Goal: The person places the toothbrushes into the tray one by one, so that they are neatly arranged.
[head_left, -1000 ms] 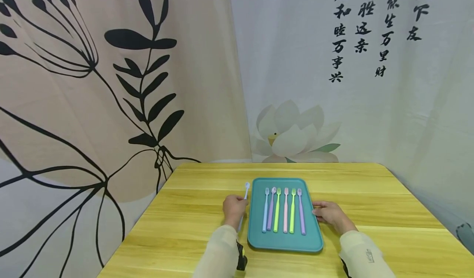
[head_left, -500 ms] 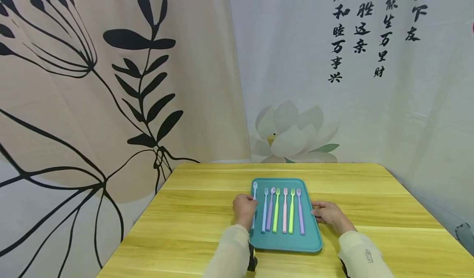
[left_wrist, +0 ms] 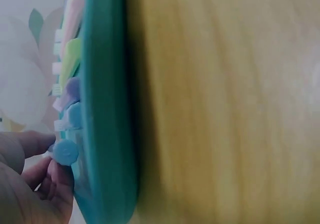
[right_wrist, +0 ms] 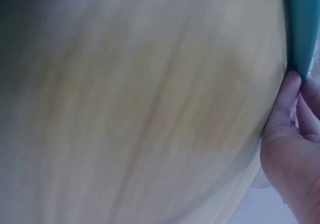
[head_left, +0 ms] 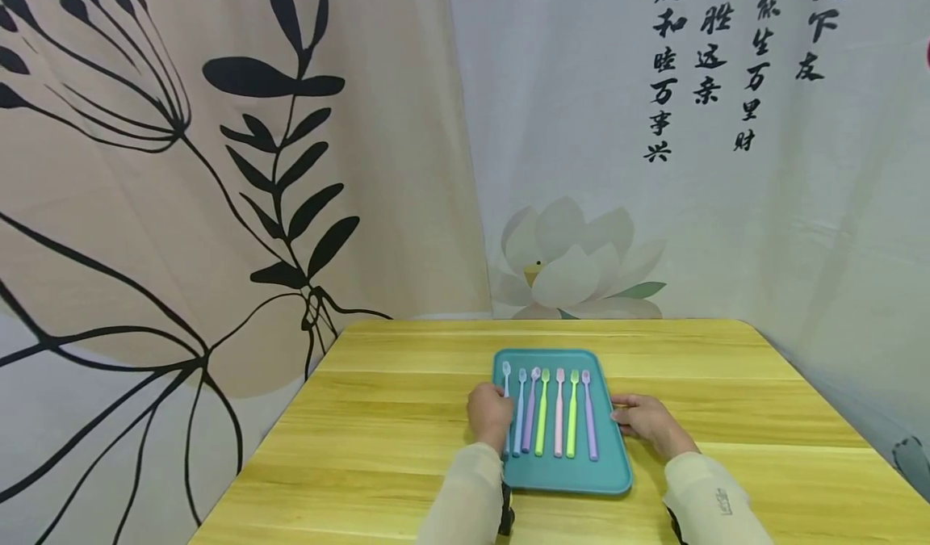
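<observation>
My left hand (head_left: pixel 490 416) pinches a pale blue toothbrush (head_left: pixel 506 375) between thumb and fingers at the left side of a teal tray (head_left: pixel 567 480). In the left wrist view the round end of that toothbrush (left_wrist: pixel 65 152) shows between the fingertips. Beside it on the tray lie several toothbrushes in a row: a blue one (head_left: pixel 519 420), purple ones, yellow-green ones and a pink one (head_left: pixel 559 416), all with heads toward the far side. My right hand (head_left: pixel 650 425) grips the tray's right rim (right_wrist: pixel 301 33).
The tray lies on a wood-grain table (head_left: pixel 378 432). Behind the table hangs a curtain (head_left: pixel 407 165) with plant prints and dark lettering.
My left hand has moved right, carrying the pale blue toothbrush from beside the tray to over it, next to the blue one. My right hand has stayed at the tray's rim.
</observation>
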A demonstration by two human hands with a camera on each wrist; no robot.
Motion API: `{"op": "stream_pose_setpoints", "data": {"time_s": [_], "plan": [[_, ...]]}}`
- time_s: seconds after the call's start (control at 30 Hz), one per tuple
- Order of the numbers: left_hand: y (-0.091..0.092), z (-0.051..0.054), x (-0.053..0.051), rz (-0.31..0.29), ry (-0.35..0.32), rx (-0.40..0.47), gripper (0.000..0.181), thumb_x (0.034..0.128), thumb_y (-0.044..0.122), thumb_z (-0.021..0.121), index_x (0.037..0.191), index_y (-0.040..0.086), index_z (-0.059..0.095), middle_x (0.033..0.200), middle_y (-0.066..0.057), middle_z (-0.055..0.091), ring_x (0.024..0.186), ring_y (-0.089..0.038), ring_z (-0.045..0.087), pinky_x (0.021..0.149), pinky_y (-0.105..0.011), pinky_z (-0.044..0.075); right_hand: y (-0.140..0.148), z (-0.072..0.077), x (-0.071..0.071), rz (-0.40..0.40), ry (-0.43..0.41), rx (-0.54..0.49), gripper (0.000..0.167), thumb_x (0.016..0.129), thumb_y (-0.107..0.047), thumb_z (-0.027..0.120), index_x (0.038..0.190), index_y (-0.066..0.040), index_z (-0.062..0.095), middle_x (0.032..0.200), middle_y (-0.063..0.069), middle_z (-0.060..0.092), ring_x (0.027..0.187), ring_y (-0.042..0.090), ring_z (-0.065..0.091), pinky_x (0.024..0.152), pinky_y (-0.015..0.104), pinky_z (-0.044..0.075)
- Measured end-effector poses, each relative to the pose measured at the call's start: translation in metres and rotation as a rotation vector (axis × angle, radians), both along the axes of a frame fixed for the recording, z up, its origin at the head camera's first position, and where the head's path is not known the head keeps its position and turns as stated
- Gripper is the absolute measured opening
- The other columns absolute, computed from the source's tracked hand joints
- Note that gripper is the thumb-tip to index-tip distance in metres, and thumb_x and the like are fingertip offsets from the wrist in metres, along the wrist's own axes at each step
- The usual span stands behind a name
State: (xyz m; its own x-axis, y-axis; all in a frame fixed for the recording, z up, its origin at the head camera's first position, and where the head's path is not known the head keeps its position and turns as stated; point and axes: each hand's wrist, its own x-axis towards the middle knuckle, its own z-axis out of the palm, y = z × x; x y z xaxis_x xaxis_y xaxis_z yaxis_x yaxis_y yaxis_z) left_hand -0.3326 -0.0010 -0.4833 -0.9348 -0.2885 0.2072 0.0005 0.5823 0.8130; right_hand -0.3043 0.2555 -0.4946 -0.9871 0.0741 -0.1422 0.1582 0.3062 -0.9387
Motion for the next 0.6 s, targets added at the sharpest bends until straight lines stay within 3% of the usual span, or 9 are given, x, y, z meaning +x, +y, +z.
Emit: {"op": "stream_pose_setpoints", "data": {"time_s": [0.1,0.2,0.43,0.6], "plan": [[0.0039,-0.0042,-0.0003,-0.01,0.03,-0.029,0.027,0.0758,-0.005,0.064,0.055,0.007,0.052,0.054,-0.001,0.044,0.05,-0.016,0.04,0.043,-0.031,0.036,-0.0001,0.0006,0.0005,0.002,0.01,0.0,0.044,0.095,0.001,0.059,0.135,0.017,0.048,0.127,0.031,0.058,0.099,0.022,0.065,0.084,0.037,0.056],[0.0068,-0.007,0.0006,-0.02,0.051,-0.062,0.037,0.0759,-0.007,0.059,0.052,0.011,0.038,0.051,-0.001,0.035,0.048,-0.016,0.033,0.041,-0.031,0.028,0.0005,0.0002,0.0001,0.008,0.01,-0.005,0.044,0.095,0.001,0.059,0.135,0.017,0.048,0.126,0.031,0.059,0.101,0.024,0.065,0.085,0.038,0.055],[0.0079,-0.0042,0.0038,-0.033,0.061,-0.159,0.027,0.0785,-0.007,0.061,0.058,0.007,0.051,0.057,-0.004,0.048,0.052,-0.019,0.044,0.046,-0.035,0.039,0.0032,-0.0019,-0.001,0.034,-0.004,-0.024,0.046,0.096,0.002,0.058,0.136,0.019,0.045,0.124,0.03,0.06,0.096,0.019,0.066,0.084,0.036,0.056],[0.0021,-0.0009,0.0035,-0.047,0.066,-0.154,0.03,0.0755,-0.008,0.062,0.055,0.008,0.047,0.054,-0.001,0.039,0.05,-0.016,0.037,0.044,-0.031,0.034,0.0022,-0.0015,-0.0022,0.014,-0.004,-0.022,0.045,0.095,0.002,0.059,0.135,0.018,0.047,0.123,0.03,0.06,0.097,0.022,0.066,0.084,0.037,0.056]]}}
